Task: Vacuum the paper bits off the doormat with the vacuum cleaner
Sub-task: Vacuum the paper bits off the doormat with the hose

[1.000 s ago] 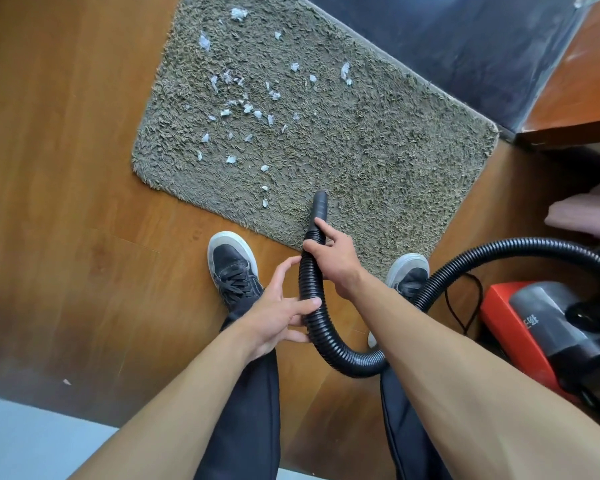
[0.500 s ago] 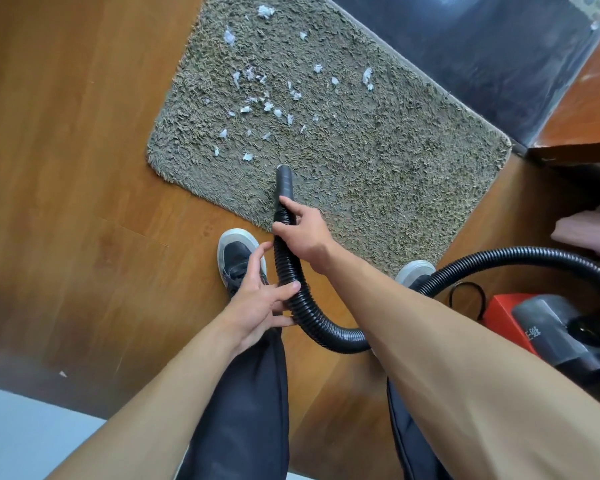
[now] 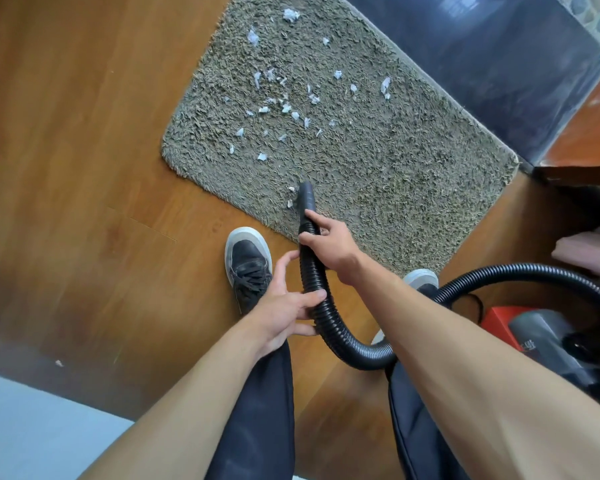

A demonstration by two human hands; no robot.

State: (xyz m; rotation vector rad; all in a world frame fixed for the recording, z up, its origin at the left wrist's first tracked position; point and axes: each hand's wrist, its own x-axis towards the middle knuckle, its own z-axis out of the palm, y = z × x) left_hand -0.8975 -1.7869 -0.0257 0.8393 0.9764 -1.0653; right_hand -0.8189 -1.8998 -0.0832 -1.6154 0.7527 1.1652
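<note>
On the left, wooden floor, with one stray white scrap low down. Further right, left hand pinching the ribbed hose lightly between thumb and lower fingers, index finger lifted off. Above, paper bits scattered over the left half of the doormat, two of them just beside the nozzle. Right hand wrapped round the hose just behind the nozzle, index finger laid along it. At far right, vacuum cleaner on the floor. Best to press the nozzle mouth flat into the pile, take the two near bits first, then sweep slowly toward the thick cluster, row by row, feeding slack with the left hand.
</note>
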